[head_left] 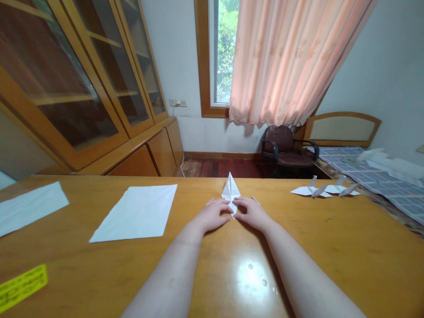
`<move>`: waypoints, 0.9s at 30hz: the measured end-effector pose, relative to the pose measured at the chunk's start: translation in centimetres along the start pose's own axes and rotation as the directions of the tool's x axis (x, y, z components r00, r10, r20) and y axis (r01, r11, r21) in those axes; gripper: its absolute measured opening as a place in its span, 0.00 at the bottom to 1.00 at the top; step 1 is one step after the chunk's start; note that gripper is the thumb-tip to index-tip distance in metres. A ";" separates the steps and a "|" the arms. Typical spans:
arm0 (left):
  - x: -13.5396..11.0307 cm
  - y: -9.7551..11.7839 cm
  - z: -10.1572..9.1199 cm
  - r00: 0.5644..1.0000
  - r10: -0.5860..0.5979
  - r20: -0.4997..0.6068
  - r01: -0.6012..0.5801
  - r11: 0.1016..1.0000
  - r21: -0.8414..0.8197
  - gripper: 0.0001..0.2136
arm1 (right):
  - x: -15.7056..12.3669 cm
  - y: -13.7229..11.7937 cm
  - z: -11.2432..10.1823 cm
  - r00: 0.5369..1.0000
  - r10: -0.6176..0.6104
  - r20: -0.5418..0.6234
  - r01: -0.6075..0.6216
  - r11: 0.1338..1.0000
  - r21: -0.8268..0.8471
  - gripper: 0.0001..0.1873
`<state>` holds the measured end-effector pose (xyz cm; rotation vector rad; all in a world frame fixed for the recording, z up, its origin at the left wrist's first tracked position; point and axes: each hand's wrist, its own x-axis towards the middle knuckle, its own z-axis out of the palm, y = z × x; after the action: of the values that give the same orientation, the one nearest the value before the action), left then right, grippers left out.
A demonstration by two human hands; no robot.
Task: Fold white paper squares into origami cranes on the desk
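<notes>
A small folded white paper piece (230, 191), pointed like a kite, lies on the wooden table (212, 265) just past my hands. My left hand (213, 214) rests on the table at its near left edge, fingers curled and pressing the paper's lower corner. My right hand (251, 212) mirrors it on the right side, fingertips pinching the same lower tip. Both thumbs meet at the paper's near point.
A flat white sheet (137, 213) lies to the left, another sheet (29, 206) at the far left edge, and a yellow label (21, 286) near the front left. Folded paper shapes (326, 190) sit at the back right. Beyond the table stand a chair (286, 148), a bed and a wooden cabinet.
</notes>
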<state>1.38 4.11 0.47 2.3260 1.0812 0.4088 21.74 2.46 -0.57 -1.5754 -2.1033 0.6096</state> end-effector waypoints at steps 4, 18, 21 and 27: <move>0.1 -0.1 0.2 1.000 0.000 -0.011 0.000 1.000 0.006 0.19 | -0.1 0.1 0.1 1.000 -0.003 0.004 0.003 1.000 -0.031 0.31; 0.6 -0.3 0.2 0.988 -0.015 -0.155 0.003 0.997 -0.078 0.10 | -0.2 -0.7 -0.5 0.993 -0.026 0.113 0.036 0.995 -0.090 0.23; 0.9 -1.0 0.4 0.950 -0.103 -0.296 0.085 0.994 -0.072 0.08 | -0.2 -0.7 -0.5 0.993 -0.020 0.117 0.028 0.997 -0.068 0.20; 1.1 -1.9 0.5 0.859 -0.253 -0.445 0.267 0.963 -0.033 0.21 | -0.2 -1.1 -0.7 0.992 0.003 0.124 -0.008 0.999 0.037 0.14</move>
<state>1.15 5.76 -1.04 2.1157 1.6048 0.8536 21.39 2.05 0.59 -1.5598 -2.1648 0.7624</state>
